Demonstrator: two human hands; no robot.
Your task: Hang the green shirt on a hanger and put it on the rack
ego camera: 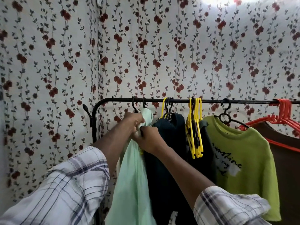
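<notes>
Sleeves of white plaid cloth with dark checks fill the bottom corners, one on each forearm, both arms reaching up and forward. The left hand is closed on the upper part of the pale mint-green shirt, close under a black hanger hook that sits over the black metal rack rail. The right hand is just below and beside it, fingers curled into the same cloth near the collar. The shirt's body hangs straight down between the two forearms, at the left end of the rail, touching the dark garment next to it.

Judging by this, most of the task looks done: the shirt seems to be on a hanger and the hook already over the rail, though the hands hide the shoulders, so whether the cloth sits squarely on the hanger I cannot tell. What is left appears to be settling the collar or shoulders and letting go.

Further along the rail hang a bunch of empty yellow plastic hangers, a lime-green printed T-shirt and red plastic hangers. Behind everything is floral wallpaper.
</notes>
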